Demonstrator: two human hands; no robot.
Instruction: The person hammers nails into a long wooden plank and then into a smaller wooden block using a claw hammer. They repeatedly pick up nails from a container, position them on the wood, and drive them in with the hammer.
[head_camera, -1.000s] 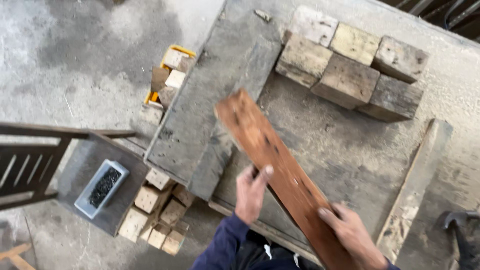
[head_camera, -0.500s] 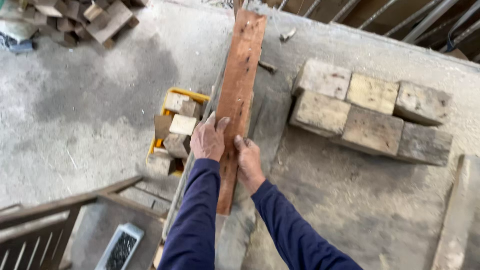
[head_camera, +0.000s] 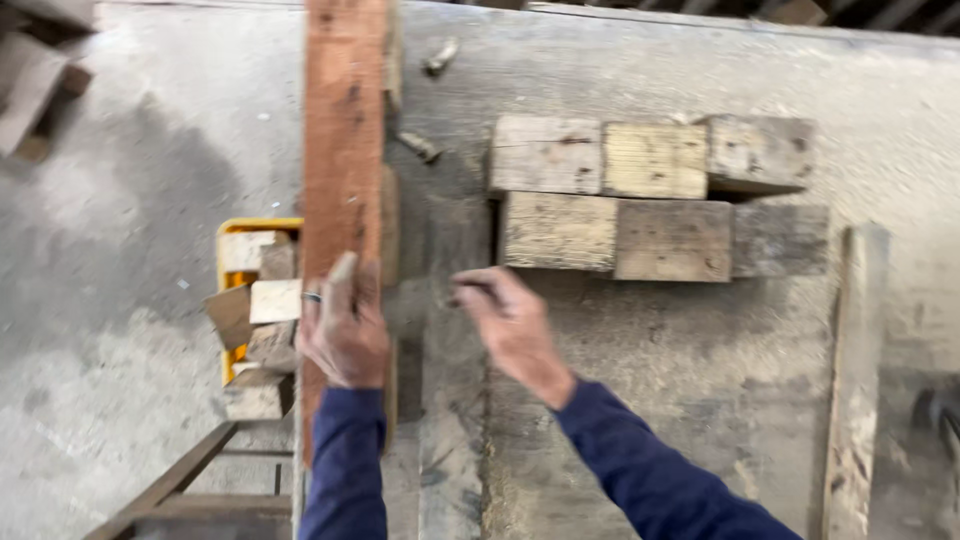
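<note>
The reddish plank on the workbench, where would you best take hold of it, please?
Probably at the near end of the reddish plank, from above, where the left hand already rests. It lies flat and lengthwise along the workbench edge, so its long sides are open for fingers to wrap over. The right hand hovers free beside it.

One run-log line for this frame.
left hand: flat on reddish plank | right hand: off plank, above workbench | six wooden blocks beyond
</note>
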